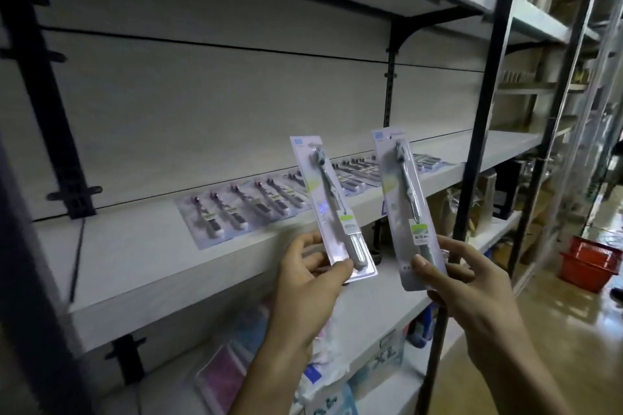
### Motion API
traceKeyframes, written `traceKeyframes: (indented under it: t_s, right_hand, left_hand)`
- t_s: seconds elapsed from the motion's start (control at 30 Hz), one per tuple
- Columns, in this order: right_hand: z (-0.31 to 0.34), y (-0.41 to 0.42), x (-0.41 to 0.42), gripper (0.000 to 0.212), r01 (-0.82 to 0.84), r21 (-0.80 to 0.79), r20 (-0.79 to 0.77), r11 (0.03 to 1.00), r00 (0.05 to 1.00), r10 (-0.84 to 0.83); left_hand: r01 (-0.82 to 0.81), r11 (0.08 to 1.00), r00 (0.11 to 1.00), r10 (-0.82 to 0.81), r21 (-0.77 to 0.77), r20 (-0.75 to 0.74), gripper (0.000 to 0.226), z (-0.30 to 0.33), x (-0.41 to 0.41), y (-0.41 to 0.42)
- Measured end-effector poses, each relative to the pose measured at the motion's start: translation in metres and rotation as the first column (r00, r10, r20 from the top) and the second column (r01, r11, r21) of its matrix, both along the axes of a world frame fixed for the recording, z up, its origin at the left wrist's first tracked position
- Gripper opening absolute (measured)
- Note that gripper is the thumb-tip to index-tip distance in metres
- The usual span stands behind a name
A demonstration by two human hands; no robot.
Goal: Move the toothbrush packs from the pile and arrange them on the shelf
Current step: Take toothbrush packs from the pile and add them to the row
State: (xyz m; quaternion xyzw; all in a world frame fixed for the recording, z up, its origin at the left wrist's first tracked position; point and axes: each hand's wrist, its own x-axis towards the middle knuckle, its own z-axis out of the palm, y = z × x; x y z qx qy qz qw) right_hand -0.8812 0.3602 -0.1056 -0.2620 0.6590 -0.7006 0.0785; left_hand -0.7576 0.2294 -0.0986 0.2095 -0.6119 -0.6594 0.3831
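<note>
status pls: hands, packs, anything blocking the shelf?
Left hand pinching one toothbrush pack, right hand another. Row of packs already flat on shelf. Nothing blocking.

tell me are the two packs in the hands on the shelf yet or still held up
Held up. The left hand pinches one toothbrush pack, the right hand the other, both upright before the shelf.

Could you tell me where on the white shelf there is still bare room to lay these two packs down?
The white shelf board is bare left of the flat row of toothbrush packs, toward the black bracket, and along its front edge. Rightward the row runs on, crowded, behind the held packs.
</note>
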Motion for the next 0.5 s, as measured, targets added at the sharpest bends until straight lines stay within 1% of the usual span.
traceKeyframes:
  t_s: [0.13, 0.23, 0.4, 0.5]
  right_hand:
    - [-0.003, 0.009, -0.059, 0.028, 0.008, 0.007, 0.002, 1.000, 1.000, -0.008]
    - [-0.006, 0.019, -0.110, 0.036, 0.004, 0.025, -0.003, 1.000, 1.000, -0.003]
    - [-0.001, 0.046, -0.198, 0.031, -0.021, 0.033, -0.007, 0.999, 1.000, 0.022]
    - [0.005, 0.057, -0.250, 0.037, 0.009, 0.067, -0.055, 0.998, 0.998, -0.005]
  left_hand:
    - [-0.023, 1.000, 1.000, 0.023, -0.005, 0.001, 0.029, -0.003, -0.058, 0.008]
    - [-0.040, 0.999, 0.999, 0.040, 0.003, -0.005, 0.028, -0.006, -0.103, 0.020]
    - [-0.076, 0.996, 0.997, 0.076, 0.040, 0.007, 0.030, -0.005, -0.183, 0.052]
    - [-0.109, 0.993, 0.994, 0.108, 0.055, 0.010, 0.028, 0.002, -0.228, 0.069]
